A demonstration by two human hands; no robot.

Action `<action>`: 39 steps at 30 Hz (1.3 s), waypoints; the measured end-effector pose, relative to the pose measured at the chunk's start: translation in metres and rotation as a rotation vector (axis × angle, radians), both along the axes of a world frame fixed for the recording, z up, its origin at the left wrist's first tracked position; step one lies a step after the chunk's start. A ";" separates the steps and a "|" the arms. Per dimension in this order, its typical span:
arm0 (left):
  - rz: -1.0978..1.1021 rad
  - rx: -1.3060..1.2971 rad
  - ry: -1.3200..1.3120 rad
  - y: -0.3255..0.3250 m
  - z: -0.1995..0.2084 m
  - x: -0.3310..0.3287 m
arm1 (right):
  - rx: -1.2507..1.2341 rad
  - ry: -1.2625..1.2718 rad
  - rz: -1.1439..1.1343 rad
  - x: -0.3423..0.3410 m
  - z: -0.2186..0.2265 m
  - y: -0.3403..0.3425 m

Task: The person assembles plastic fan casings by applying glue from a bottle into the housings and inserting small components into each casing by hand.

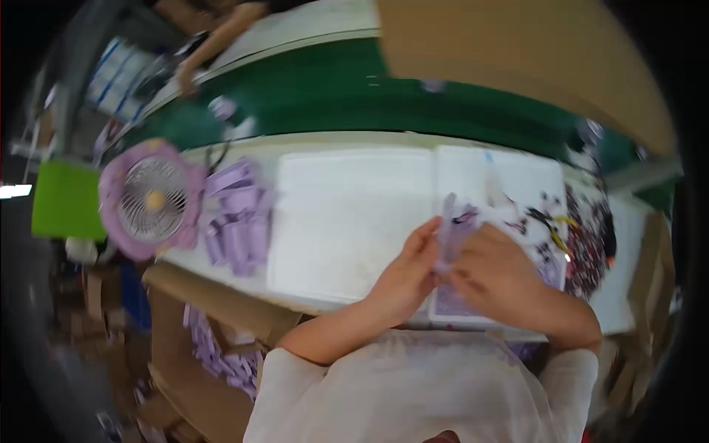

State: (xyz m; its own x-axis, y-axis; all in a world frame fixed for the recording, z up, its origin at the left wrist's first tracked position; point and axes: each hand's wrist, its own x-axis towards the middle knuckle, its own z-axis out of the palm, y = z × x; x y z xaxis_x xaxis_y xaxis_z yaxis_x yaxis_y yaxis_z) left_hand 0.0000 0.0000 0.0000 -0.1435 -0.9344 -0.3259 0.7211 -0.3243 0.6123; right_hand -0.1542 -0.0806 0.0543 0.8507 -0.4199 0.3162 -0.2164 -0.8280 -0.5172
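Note:
A light purple plastic part [445, 236] stands up between my hands above the right-hand white board. My left hand [410, 272] is closed around its left side, thumb and fingers against it. My right hand [493, 272] is curled over the lower right of the same part, fingers bent in against it; blur hides exactly what its fingertips pinch. Just beyond the part, small dark and reddish wired pieces [515, 219] lie on the board. Pliers with yellow handles [565, 221] rest to the right of them. More purple parts [550, 272] show beside my right wrist.
Left on the bench are a stack of purple parts [240, 221] and a purple fan [153, 199]. A heap of wired pieces [587, 244] lies far right. An open carton [177, 347] holds purple parts. Across the green belt [317, 96], another person's arm [221, 37] reaches in.

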 end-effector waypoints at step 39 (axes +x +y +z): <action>0.523 -0.151 -2.178 -0.033 0.053 0.310 | 0.075 0.120 -0.341 -0.069 -0.016 -0.068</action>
State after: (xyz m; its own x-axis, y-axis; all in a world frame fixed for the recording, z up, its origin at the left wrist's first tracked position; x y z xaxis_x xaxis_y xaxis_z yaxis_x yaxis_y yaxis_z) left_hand 0.3103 -0.0333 0.0530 0.4148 -0.7841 0.4617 -0.8999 -0.2782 0.3360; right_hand -0.2228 -0.1488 0.0383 0.6869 -0.7040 0.1805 -0.5363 -0.6586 -0.5278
